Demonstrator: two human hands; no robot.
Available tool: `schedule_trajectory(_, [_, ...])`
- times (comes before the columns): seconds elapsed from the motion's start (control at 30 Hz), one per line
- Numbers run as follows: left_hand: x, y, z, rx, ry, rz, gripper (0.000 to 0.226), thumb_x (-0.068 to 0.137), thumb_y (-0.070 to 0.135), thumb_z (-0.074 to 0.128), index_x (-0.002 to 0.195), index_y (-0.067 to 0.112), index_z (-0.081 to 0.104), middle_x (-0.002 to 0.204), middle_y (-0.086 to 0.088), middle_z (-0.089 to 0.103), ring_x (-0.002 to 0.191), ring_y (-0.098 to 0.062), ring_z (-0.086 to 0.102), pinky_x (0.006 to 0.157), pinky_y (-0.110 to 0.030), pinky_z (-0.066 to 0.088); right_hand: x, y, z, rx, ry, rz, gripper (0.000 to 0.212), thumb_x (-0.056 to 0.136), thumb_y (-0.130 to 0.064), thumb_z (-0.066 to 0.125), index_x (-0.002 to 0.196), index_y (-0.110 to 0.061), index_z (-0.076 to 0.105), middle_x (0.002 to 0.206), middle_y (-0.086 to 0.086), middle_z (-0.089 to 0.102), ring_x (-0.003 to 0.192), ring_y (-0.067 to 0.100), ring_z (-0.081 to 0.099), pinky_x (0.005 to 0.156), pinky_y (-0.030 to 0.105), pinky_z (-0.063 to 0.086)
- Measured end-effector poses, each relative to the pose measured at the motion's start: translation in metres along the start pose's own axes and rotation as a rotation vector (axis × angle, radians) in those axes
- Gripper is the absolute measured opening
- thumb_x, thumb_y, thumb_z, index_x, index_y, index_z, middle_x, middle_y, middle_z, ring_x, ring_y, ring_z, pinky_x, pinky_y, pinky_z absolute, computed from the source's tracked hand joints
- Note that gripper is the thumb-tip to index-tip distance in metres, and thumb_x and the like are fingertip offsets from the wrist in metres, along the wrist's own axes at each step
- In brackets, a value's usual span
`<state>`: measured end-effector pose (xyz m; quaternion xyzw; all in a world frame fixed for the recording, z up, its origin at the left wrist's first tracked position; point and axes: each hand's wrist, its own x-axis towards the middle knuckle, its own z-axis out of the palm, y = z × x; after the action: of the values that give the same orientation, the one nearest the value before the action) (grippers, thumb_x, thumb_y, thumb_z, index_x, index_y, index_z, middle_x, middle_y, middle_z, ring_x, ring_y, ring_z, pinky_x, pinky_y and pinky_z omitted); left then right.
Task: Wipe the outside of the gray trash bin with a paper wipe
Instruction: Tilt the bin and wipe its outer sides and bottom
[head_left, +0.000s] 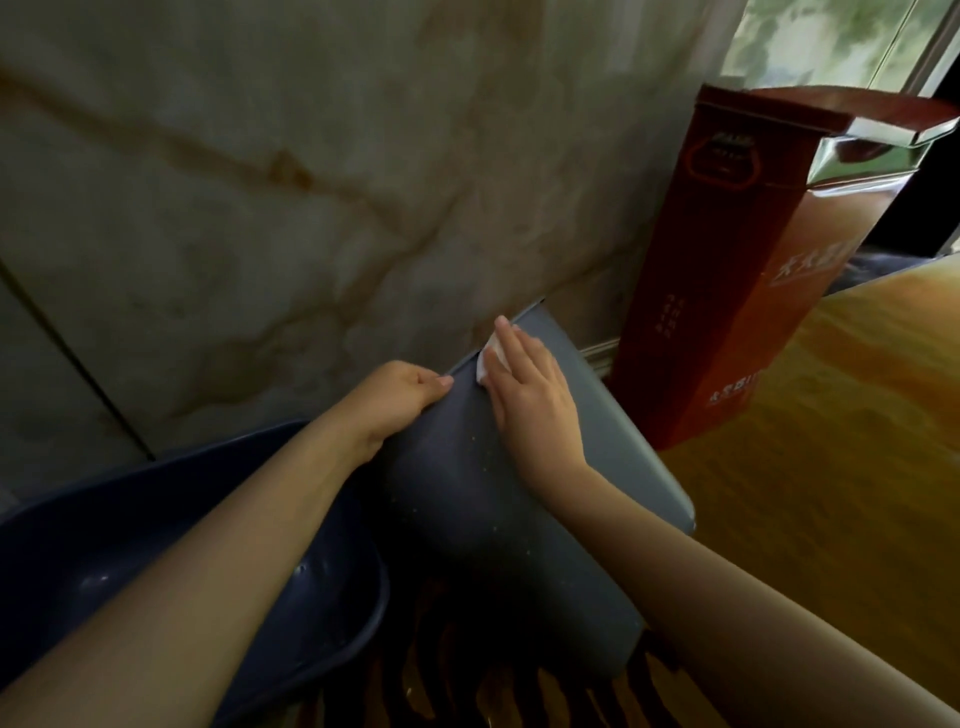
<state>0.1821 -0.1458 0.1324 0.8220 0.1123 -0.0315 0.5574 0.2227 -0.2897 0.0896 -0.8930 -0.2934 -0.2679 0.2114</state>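
A marbled wall (270, 197) with brown veins fills the far side of the scene, and a glossy amber floor (841, 467) spreads to the right, with a window (831, 41) at the far right corner. The gray trash bin (519, 519) lies tipped in the middle of the view, its far end just beside the wall and its broad side turned up toward the camera; small pale specks dot that side. The right hand (530, 395) lies flat on the bin's upper far part, fingers stretched toward the wall, and presses a white paper wipe (491, 358) against the surface; only the wipe's left edge shows from under the fingers. That grip is a flat press more than a pinch. The left hand (400, 395) has its grip curled closed over the bin's left edge, thumb on the upper face, just left of the wipe. A dark blue basin (156, 545) sits on the near left, touching or overlapping the bin's side under the left forearm. A tall red carton (727, 270) with a shiny open top stands upright to the right of the bin, against the wall.
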Motion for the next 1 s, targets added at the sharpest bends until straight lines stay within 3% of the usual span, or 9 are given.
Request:
schedule_trajectory(0.2, [0.005,-0.007,-0.001,0.009,0.026,0.046,0.029,0.091,0.024,0.050,0.069,0.020,0.069,0.068,0.006,0.068,0.062,-0.008,0.063,0.057,-0.021,0.046,-0.006,0.017,0.014,0.122,-0.027,-0.027,0.039,0.094,-0.010,0.051,0.131,0.001,0.048,0.143,0.021,0.040,0.134,0.031,0.035,0.112,0.031,0.018])
schedule_trajectory(0.43, [0.017,-0.012,-0.001,0.013,-0.011,0.061,0.027,0.092,0.023,0.048,0.087,0.012,0.071,0.074,0.004,0.069,0.066,-0.008,0.064,0.065,-0.023,0.050,0.013,0.062,0.011,0.165,-0.047,0.293,0.044,0.100,-0.020,0.036,0.142,-0.007,0.031,0.153,0.015,0.024,0.141,0.024,0.021,0.111,0.023,0.012])
schedule_trajectory(0.53, [0.020,-0.016,-0.003,-0.016,-0.030,0.060,0.027,0.092,0.023,0.048,0.081,0.014,0.071,0.075,0.000,0.071,0.068,-0.014,0.065,0.075,-0.029,0.052,0.010,0.053,0.014,0.132,-0.093,0.275,0.049,0.100,-0.025,0.034,0.144,-0.006,0.024,0.155,0.016,0.016,0.143,0.024,0.012,0.112,0.023,0.004])
schedule_trajectory(0.63, [0.024,-0.016,-0.003,-0.037,-0.046,0.049,0.030,0.092,0.024,0.048,0.078,0.012,0.071,0.066,0.002,0.073,0.061,-0.011,0.068,0.068,-0.026,0.053,-0.007,0.027,0.014,0.096,-0.142,0.131,0.051,0.100,-0.025,0.035,0.145,-0.006,0.020,0.155,0.017,0.011,0.144,0.024,0.005,0.108,0.014,-0.014])
schedule_trajectory(0.7, [0.027,-0.014,-0.002,-0.048,-0.032,0.031,0.032,0.093,0.024,0.047,0.077,0.008,0.070,0.065,-0.004,0.071,0.057,-0.013,0.065,0.064,-0.026,0.051,-0.022,-0.001,0.012,0.060,-0.145,0.002,0.048,0.097,-0.021,0.039,0.140,-0.002,0.032,0.150,0.021,0.026,0.141,0.030,0.020,0.113,0.023,-0.006])
schedule_trajectory(0.77, [0.029,-0.014,-0.002,-0.059,-0.021,0.029,0.032,0.093,0.022,0.047,0.077,0.007,0.069,0.073,-0.010,0.068,0.065,-0.017,0.063,0.069,-0.029,0.050,-0.036,-0.024,0.017,-0.008,-0.123,-0.134,0.045,0.093,-0.021,0.038,0.131,0.002,0.047,0.139,0.021,0.045,0.132,0.032,0.039,0.113,0.036,0.016])
schedule_trajectory(0.83, [0.030,-0.014,-0.002,-0.067,-0.033,0.028,0.030,0.093,0.022,0.046,0.084,0.004,0.069,0.081,-0.013,0.069,0.076,-0.021,0.064,0.078,-0.032,0.050,-0.042,-0.031,0.023,0.007,-0.098,-0.151,0.042,0.092,-0.018,0.040,0.127,0.001,0.053,0.135,0.018,0.051,0.128,0.029,0.046,0.109,0.035,0.028])
schedule_trajectory(0.93, [0.032,-0.016,0.001,-0.042,-0.035,0.029,0.033,0.093,0.023,0.045,0.076,0.008,0.069,0.064,-0.003,0.072,0.061,-0.014,0.067,0.067,-0.028,0.051,-0.047,-0.008,0.024,0.090,-0.045,0.010,0.039,0.089,-0.006,0.057,0.127,-0.002,0.053,0.136,0.016,0.049,0.128,0.028,0.045,0.108,0.033,0.030])
schedule_trajectory(1.0, [0.033,-0.015,0.004,-0.037,-0.030,0.019,0.034,0.094,0.022,0.044,0.071,0.014,0.068,0.052,0.007,0.070,0.052,-0.004,0.066,0.062,-0.024,0.050,-0.059,0.019,0.019,0.056,-0.057,0.244,0.042,0.093,-0.008,0.052,0.135,-0.010,0.045,0.145,0.010,0.039,0.135,0.021,0.034,0.110,0.025,0.021])
